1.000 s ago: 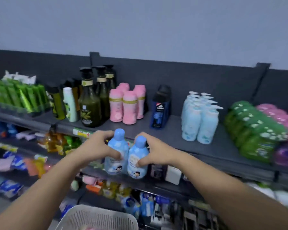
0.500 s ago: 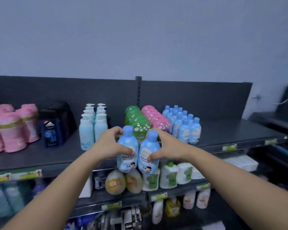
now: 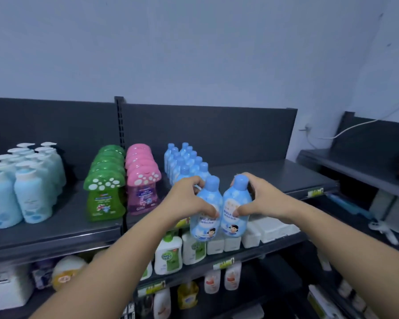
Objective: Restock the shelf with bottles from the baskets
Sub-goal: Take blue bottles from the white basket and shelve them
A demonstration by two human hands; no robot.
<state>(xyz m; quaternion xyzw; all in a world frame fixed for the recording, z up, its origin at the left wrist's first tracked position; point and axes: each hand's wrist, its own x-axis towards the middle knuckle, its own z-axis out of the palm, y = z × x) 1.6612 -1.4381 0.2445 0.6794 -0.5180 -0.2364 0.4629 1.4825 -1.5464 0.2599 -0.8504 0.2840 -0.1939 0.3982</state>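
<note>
Dark metal top shelf (image 3: 274, 178), pale wall behind. Two light-blue capped plastic bottles (image 3: 221, 210) are held upright, left hand (image 3: 189, 201) and right hand (image 3: 260, 199) fingers wrapped round one each. Placement step judged: set beside matching blue bottle rows (image 3: 184, 164) at 11 o'clock.

both arms outstretched, left hand (image 3: 189, 199) and right hand (image 3: 262, 199) side by side, fingers curled in grips

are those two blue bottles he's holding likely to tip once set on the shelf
Possibly. Each blue bottle looks tall with a rounded body, so a nudge might topple it. The plastic looks smooth, so probably a bit slippery; each hand wraps one. The matching row stands upright, so the bases seem flat enough.
</note>
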